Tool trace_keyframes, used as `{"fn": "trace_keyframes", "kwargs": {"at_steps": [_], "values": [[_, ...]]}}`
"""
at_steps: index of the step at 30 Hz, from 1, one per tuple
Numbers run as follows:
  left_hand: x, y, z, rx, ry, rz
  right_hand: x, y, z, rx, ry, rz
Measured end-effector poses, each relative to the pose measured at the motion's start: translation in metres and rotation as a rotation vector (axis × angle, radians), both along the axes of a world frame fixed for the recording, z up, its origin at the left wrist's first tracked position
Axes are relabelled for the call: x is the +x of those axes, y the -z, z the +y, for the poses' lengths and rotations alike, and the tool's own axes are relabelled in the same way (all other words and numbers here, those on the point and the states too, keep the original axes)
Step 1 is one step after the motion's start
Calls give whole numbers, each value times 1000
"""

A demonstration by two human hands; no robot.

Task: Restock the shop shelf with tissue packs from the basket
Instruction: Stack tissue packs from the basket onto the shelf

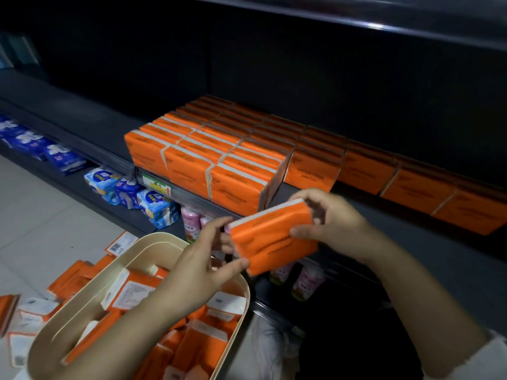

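Both hands hold one orange tissue pack (270, 237) in the air, just in front of the dark shelf (296, 193). My left hand (208, 259) pinches its left end between thumb and fingers. My right hand (329, 218) grips its right end. On the shelf, orange packs (208, 149) stand in a two-high block at the left, with a single-layer row (411, 182) running right. Below my left arm sits a cream basket (153, 248) holding several more orange packs.
Loose orange and white packs (33, 311) lie on the tiled floor left of the basket. The lower shelf carries blue packets (129, 190) and pink bottles (304, 281). A green price tag (156, 185) sits on the shelf's front rail. An upper shelf (356, 17) overhangs.
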State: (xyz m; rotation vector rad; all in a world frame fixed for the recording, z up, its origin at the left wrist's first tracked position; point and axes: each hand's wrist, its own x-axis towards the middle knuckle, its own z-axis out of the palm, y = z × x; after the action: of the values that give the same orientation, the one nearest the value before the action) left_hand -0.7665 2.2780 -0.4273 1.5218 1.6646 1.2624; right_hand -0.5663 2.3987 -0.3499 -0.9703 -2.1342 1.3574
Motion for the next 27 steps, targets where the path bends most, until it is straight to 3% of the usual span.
{"fn": "trace_keyframes", "kwargs": {"at_steps": [4, 7, 13, 19, 27], "values": [[-9, 5, 0, -3, -80, 29, 27, 4, 33, -39, 403, 274], [-17, 10, -1, -14, -109, 111, 37, 24, 62, -62, 686, 310], [-33, 25, 1, -89, -141, 258, 21, 62, 93, -33, 745, 254], [-45, 27, -2, -84, -127, 412, 10, 83, 115, 178, 919, -108], [-56, 33, -6, -120, -68, 541, -7, 81, 118, 207, 1004, -102]]}}
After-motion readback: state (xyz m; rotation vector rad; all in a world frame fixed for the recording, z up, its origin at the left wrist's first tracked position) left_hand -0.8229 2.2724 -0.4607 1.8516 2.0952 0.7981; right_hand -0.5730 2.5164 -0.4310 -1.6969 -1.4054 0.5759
